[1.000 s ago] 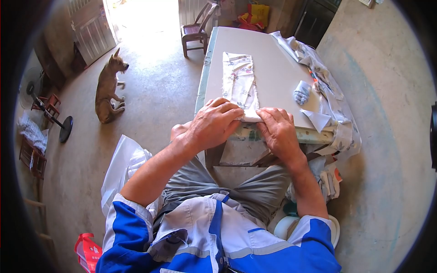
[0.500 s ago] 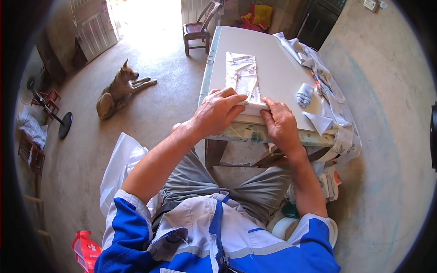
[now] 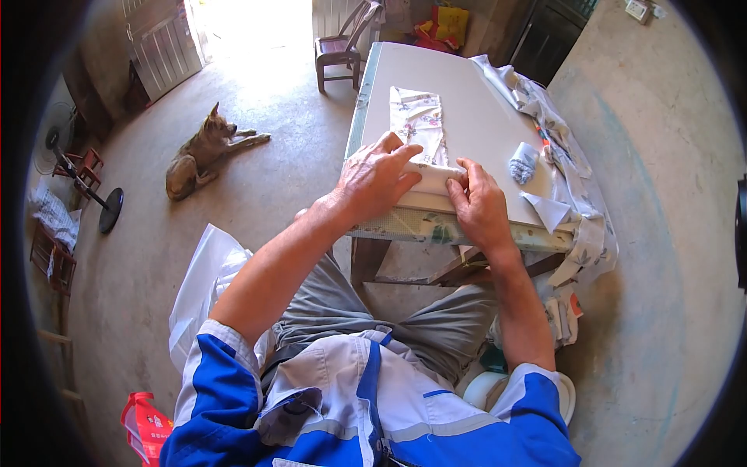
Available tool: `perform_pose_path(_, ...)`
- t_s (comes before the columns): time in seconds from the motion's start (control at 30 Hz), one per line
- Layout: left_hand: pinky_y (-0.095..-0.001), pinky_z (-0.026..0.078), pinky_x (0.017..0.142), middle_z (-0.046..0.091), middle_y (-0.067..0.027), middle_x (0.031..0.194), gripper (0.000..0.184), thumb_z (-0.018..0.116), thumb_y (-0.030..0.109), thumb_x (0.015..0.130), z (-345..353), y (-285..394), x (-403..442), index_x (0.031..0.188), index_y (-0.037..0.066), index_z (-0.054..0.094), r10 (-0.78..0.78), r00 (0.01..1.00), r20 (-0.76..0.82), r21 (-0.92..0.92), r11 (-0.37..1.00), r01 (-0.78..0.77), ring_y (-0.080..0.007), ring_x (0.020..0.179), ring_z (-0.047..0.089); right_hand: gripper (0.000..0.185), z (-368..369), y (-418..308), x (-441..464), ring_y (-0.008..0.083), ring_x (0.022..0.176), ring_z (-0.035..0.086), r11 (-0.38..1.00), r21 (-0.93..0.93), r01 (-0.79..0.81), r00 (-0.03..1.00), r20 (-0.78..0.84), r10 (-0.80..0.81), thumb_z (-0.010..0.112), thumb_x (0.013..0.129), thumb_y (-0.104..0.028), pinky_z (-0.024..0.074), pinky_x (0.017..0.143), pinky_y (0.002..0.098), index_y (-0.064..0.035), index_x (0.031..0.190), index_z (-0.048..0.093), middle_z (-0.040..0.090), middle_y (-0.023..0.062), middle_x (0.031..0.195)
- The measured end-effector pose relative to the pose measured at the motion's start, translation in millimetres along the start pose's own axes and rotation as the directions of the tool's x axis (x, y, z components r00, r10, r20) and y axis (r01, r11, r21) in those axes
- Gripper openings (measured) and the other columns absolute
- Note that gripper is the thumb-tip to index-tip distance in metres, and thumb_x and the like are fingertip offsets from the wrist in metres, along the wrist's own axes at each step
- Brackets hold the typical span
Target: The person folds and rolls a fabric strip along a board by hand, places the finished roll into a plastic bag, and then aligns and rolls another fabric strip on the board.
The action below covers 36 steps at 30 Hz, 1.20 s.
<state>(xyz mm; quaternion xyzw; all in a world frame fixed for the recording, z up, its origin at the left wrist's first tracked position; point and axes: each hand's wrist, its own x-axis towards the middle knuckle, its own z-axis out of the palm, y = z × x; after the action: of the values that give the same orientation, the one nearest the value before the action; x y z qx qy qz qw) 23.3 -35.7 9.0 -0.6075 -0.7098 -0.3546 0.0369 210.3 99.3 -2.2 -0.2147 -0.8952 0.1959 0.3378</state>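
Observation:
A strip of white floral fabric (image 3: 418, 117) lies lengthwise on the table, and its near end is gathered into a thick white roll (image 3: 433, 179). My left hand (image 3: 380, 177) grips the roll's left end, thumb low against it and index finger stretched over the top. At the right end, my right hand (image 3: 478, 204) pinches the roll between thumb and fingers. Part of each end is hidden by the fingers. To the right of my hands stands a small blue-and-white rolled bundle (image 3: 523, 163).
More patterned cloth (image 3: 562, 148) drapes along the table's right edge. The table (image 3: 475, 101) has a pale top. A dog (image 3: 206, 152) lies on the floor to the left, near a standing fan (image 3: 85, 183). A wooden chair (image 3: 338, 50) stands behind the table.
The roll has moved slightly away from me up the strip. My left index finger has lifted and straightened, and my right fingers have shifted up round the right end.

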Motion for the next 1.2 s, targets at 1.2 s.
perform_pose_path(1.2, -0.0599, 0.034, 0.119, 0.057, -0.0236, 0.149, 0.058, 0.057, 0.033, 0.099, 24.5, -13.4, -21.8, 0.143, -0.005, 0.058, 0.167, 0.983, 0.077, 0.139, 0.974, -0.177, -0.0383, 0.144, 0.050, 0.052, 13.2, -21.8, -10.6, 0.0345, 0.154, 0.039, 0.874, -0.302, 0.380, 0.907, 0.308, -0.287, 0.054, 0.108, -0.023, 0.0233, 0.127, 0.0538, 0.0041, 0.153, 0.050, 0.049, 0.0190, 0.161)
